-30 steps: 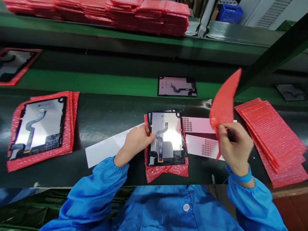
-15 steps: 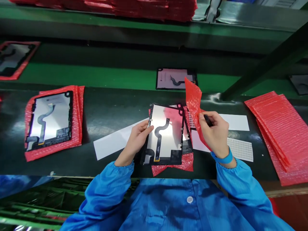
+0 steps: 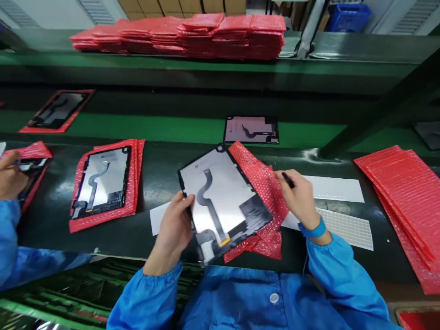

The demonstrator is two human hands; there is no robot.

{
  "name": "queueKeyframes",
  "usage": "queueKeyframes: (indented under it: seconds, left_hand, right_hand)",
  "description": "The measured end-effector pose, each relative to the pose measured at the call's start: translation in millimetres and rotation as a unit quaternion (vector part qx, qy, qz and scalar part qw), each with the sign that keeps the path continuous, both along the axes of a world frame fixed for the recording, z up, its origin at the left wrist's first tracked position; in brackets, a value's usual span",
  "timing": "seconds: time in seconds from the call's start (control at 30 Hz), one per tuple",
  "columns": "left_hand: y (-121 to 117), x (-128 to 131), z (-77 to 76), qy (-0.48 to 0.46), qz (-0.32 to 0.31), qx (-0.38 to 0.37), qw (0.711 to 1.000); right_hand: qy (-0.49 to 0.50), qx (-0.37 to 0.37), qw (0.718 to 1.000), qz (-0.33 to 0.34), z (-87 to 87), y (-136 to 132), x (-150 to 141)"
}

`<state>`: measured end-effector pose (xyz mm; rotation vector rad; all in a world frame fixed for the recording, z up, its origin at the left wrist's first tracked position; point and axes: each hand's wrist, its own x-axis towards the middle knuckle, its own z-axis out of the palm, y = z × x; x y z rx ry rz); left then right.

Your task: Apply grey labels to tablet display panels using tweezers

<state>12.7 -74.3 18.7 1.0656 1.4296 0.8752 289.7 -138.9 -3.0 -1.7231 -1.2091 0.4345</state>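
My left hand [image 3: 176, 224] grips a tablet display panel [image 3: 220, 197] by its left edge. The panel is tilted, its silvery back and dark curved ribbon cable facing up. My right hand [image 3: 302, 199] pinches the edge of a red bubble-wrap bag [image 3: 273, 197], which lies behind and beside the panel's right side. A short black pen-like stick [image 3: 288, 180] also pokes out of the right hand; the rest of it is hidden. Beneath the panel, more red bubble wrap [image 3: 271, 250] rests on the dark bench. White label strips [image 3: 337, 189] lie near my right hand.
Left of me, another display [image 3: 106, 178] lies on red bags. A co-worker's hand [image 3: 12, 178] is at the far left. Red bags [image 3: 405, 192] are stacked at the right. A display [image 3: 252, 129] sits on the green belt [image 3: 185, 128]; a slanted post [image 3: 360, 114] stands at right.
My left hand has lifted and turned the panel off the one beneath, toward the left. The red bag has come down against it. My view has tipped up, and a co-worker's hand now shows.
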Motion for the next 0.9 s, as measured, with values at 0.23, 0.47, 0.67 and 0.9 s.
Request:
queueKeyframes:
  seconds: [0.23,0.47,0.67,0.9]
  left_hand:
    - [-22,65,-29.8,-0.078,-0.083,-0.054,0.992]
    - [16,45,-44.9,0.047,-0.137,-0.041,0.989]
    - [95,39,-17.6,0.142,-0.174,0.018,0.974]
    - [147,74,-25.1,0.143,-0.306,-0.024,0.941]
  right_hand:
    - [-0.079,-0.155,0.984,-0.033,-44.7,3,66]
    - [-0.109,-0.212,0.971,0.018,-56.7,1,61]
    - [-0.101,-0.228,0.967,0.05,-56.3,7,57]
    - [0.041,-0.184,0.981,0.047,-51.9,6,60]
